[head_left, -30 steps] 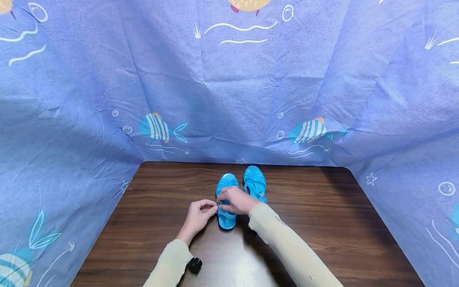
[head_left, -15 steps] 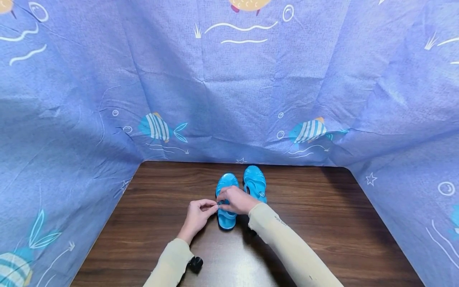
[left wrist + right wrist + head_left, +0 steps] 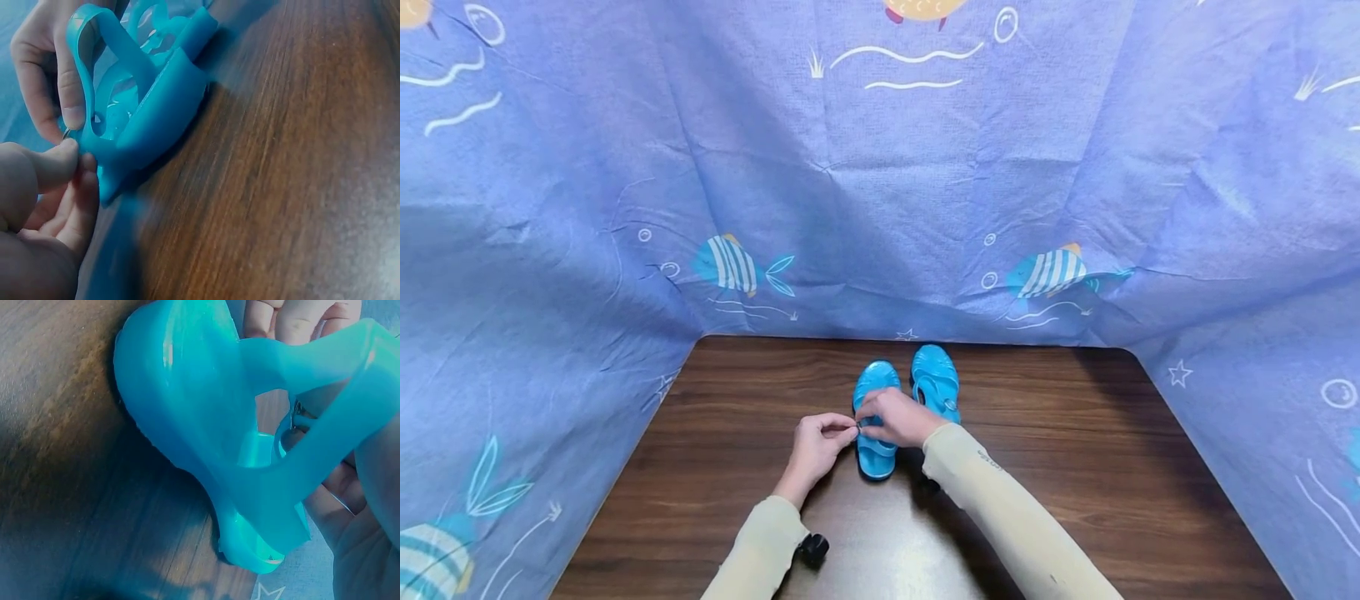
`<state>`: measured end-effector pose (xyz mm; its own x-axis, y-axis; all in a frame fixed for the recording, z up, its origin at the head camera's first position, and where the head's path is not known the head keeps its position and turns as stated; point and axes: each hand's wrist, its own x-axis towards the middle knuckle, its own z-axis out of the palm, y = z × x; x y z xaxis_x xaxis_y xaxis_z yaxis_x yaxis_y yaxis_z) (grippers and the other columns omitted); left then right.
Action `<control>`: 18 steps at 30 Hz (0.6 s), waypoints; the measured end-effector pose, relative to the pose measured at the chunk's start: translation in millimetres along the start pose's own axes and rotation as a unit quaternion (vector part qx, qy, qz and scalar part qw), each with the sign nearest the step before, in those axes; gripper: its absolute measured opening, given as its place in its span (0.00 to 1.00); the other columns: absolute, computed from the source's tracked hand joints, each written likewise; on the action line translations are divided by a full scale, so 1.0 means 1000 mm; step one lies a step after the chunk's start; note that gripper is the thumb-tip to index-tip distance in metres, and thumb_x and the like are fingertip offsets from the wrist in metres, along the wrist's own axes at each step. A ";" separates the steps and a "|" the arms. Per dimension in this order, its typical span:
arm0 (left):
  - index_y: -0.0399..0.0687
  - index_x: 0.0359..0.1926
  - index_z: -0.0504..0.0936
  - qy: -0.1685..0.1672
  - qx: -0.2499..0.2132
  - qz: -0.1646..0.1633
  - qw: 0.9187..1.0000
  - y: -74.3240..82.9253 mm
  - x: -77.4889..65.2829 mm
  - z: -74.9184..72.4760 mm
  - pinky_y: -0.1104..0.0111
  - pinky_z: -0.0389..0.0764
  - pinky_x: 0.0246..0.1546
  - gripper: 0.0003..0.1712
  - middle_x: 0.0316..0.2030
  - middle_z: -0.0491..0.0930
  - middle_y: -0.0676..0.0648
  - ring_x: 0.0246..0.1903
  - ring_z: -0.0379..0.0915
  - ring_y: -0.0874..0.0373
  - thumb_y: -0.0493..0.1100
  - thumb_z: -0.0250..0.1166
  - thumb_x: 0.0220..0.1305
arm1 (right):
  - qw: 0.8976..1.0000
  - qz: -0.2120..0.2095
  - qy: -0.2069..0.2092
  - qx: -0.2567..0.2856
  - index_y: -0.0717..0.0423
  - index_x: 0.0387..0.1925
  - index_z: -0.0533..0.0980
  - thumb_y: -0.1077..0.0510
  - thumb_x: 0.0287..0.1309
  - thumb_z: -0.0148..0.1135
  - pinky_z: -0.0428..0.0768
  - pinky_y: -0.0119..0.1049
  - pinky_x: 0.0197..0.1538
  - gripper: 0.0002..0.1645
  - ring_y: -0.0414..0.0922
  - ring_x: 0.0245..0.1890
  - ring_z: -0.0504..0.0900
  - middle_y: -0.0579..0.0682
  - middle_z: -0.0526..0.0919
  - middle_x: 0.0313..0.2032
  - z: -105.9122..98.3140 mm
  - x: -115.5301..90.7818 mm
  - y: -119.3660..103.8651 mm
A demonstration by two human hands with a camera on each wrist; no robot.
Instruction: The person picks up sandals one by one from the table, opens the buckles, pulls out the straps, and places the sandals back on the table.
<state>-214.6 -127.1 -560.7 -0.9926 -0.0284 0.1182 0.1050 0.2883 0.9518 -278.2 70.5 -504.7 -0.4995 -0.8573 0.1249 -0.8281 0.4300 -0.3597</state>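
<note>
Two blue jelly sandals stand on the table. My left hand (image 3: 817, 443) reaches in from the left of the nearer sandal (image 3: 874, 465), its thumb and fingertips pinching the ankle strap's end beside a small metal buckle (image 3: 66, 133). From the right, my right hand (image 3: 901, 417) lies over the same sandal and pinches the strap at the buckle, opposite the left fingertips. In the right wrist view the strap (image 3: 337, 419) arches up from the heel, with the buckle partly behind it. Whether the strap passes through the buckle cannot be made out.
The other blue sandal (image 3: 934, 367) stands just to the right, partly behind my right hand. A dark wood-grain table (image 3: 1045, 467) lies under everything. Blue fish-print cloth (image 3: 880, 208) hangs along the table's back and sides.
Both hands stay at the strap and buckle of the same sandal. Only a slight shift of the whole head view shows.
</note>
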 end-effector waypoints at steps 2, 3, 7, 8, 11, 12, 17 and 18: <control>0.41 0.38 0.92 -0.006 -0.015 -0.012 1.000 0.000 0.000 0.001 0.72 0.87 0.38 0.03 0.35 0.91 0.44 0.35 0.89 0.58 0.34 0.76 0.63 | 1.000 0.001 0.000 -0.002 0.53 0.51 0.88 0.56 0.70 0.69 0.83 0.30 0.53 0.11 0.40 0.48 0.85 0.47 0.88 0.47 0.000 -0.001 0.000; 0.40 0.39 0.92 -0.009 -0.022 -0.015 1.000 0.000 0.000 0.002 0.72 0.87 0.37 0.03 0.35 0.90 0.43 0.34 0.89 0.58 0.33 0.75 0.64 | 1.000 0.000 0.000 -0.002 0.53 0.51 0.87 0.56 0.70 0.69 0.83 0.30 0.53 0.11 0.40 0.48 0.85 0.47 0.88 0.46 0.000 -0.001 0.000; 0.36 0.40 0.91 -0.016 -0.045 -0.022 0.999 -0.002 -0.001 0.003 0.71 0.87 0.35 0.04 0.34 0.90 0.41 0.32 0.88 0.57 0.32 0.74 0.64 | 1.000 -0.001 0.001 -0.005 0.53 0.51 0.87 0.56 0.71 0.69 0.83 0.29 0.52 0.11 0.40 0.47 0.85 0.46 0.88 0.46 0.001 -0.002 0.000; 0.36 0.40 0.91 -0.016 -0.045 -0.022 0.999 -0.002 -0.001 0.002 0.71 0.87 0.35 0.04 0.34 0.90 0.41 0.33 0.89 0.57 0.32 0.74 0.64 | 1.000 -0.001 0.002 -0.004 0.53 0.51 0.87 0.56 0.71 0.69 0.83 0.29 0.52 0.11 0.40 0.47 0.85 0.46 0.88 0.46 0.001 -0.002 -0.001; 0.37 0.40 0.92 -0.013 -0.036 -0.021 0.999 -0.003 0.000 0.001 0.72 0.87 0.36 0.04 0.35 0.91 0.42 0.34 0.89 0.58 0.32 0.75 0.64 | 1.000 0.003 0.002 -0.005 0.52 0.51 0.88 0.55 0.71 0.69 0.83 0.28 0.52 0.11 0.39 0.46 0.85 0.46 0.88 0.46 0.001 -0.001 -0.001; 0.38 0.39 0.92 -0.013 -0.032 -0.019 0.999 -0.002 0.000 0.001 0.73 0.87 0.37 0.04 0.35 0.91 0.42 0.34 0.89 0.58 0.32 0.75 0.63 | 1.000 0.005 0.002 -0.006 0.52 0.51 0.88 0.55 0.71 0.69 0.83 0.28 0.52 0.11 0.39 0.46 0.85 0.46 0.88 0.46 0.001 -0.001 -0.002; 0.42 0.38 0.93 -0.002 -0.012 -0.006 1.000 -0.001 0.000 -0.001 0.74 0.86 0.36 0.03 0.34 0.91 0.45 0.33 0.88 0.59 0.35 0.77 0.62 | 1.000 0.012 -0.001 -0.006 0.53 0.51 0.88 0.55 0.71 0.69 0.83 0.29 0.53 0.12 0.39 0.46 0.85 0.46 0.88 0.46 0.000 0.001 -0.003; 0.42 0.38 0.93 -0.001 -0.011 -0.002 1.000 -0.001 0.000 -0.001 0.74 0.85 0.36 0.03 0.33 0.91 0.46 0.33 0.88 0.59 0.35 0.77 0.62 | 1.000 0.013 -0.001 -0.005 0.53 0.51 0.88 0.55 0.71 0.69 0.83 0.29 0.53 0.12 0.39 0.46 0.85 0.46 0.88 0.46 -0.001 0.001 -0.003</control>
<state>-215.1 -128.2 -560.9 -0.9932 -0.0283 0.1132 0.1017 0.2671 0.9583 -276.1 68.6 -502.6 -0.5201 -0.8465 0.1135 -0.8175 0.4549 -0.3531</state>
